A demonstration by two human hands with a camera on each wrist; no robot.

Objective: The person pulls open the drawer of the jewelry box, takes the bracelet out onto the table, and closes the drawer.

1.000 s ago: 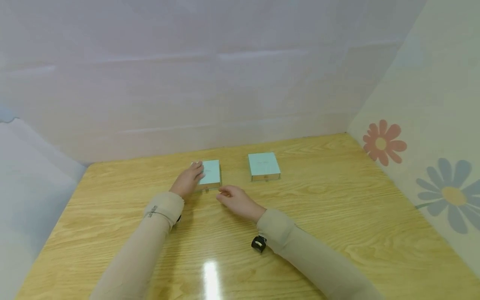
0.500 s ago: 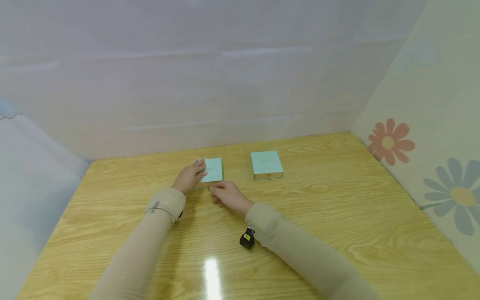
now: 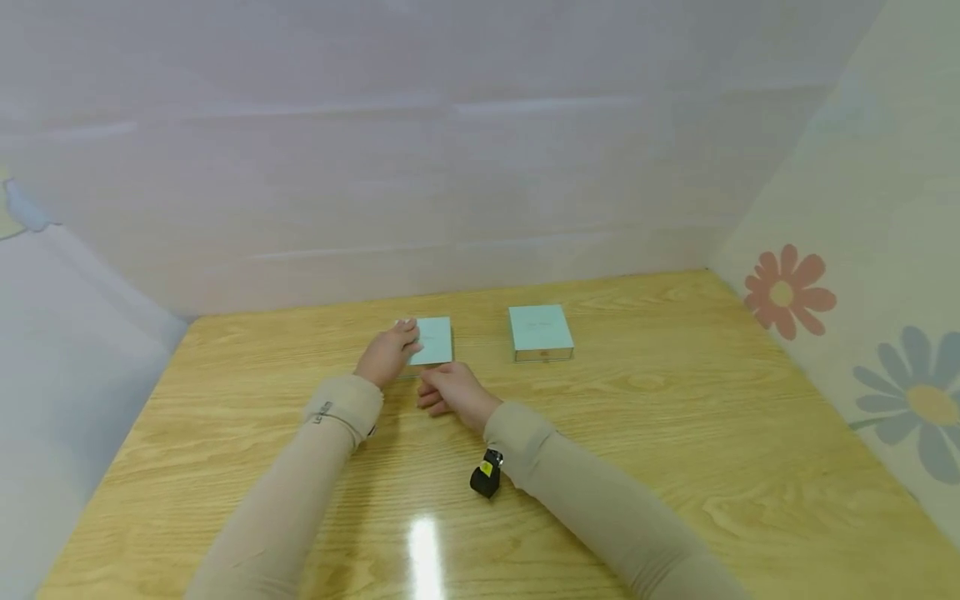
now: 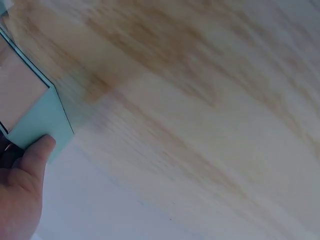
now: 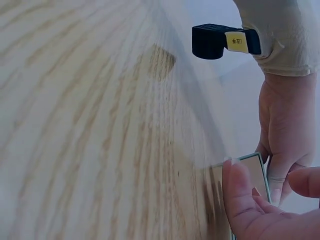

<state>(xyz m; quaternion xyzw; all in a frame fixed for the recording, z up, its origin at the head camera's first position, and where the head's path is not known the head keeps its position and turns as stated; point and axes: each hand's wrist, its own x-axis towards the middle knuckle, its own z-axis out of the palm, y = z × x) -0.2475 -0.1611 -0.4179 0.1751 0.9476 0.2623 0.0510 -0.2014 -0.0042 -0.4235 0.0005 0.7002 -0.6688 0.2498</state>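
A flat mint-green drawer box [image 3: 432,340] lies on the wooden table, left of centre in the head view. My left hand [image 3: 388,353] holds it from the left, fingers spread over the lid. The left wrist view shows that hand's thumb [image 4: 41,150] against the box's green side [image 4: 42,120], next to the pinkish drawer front [image 4: 22,90]. At the front edge, my right hand [image 3: 457,393] pinches with thumb and index finger where the small pull tab sits; the fingertips hide the tab. Its other fingers are curled below.
A second mint-green drawer box [image 3: 541,327] stands to the right, its front facing me. Behind the table [image 3: 645,450] rises a pale wall covering [image 3: 480,183]; a flower-printed one [image 3: 862,250] is on the right. A black wrist camera [image 3: 486,475] hangs under the right cuff.
My right hand has moved left and in to the front of the left box, its fingertips now covering the pull tab. The left hand has stayed on the box. The view has shifted slightly.
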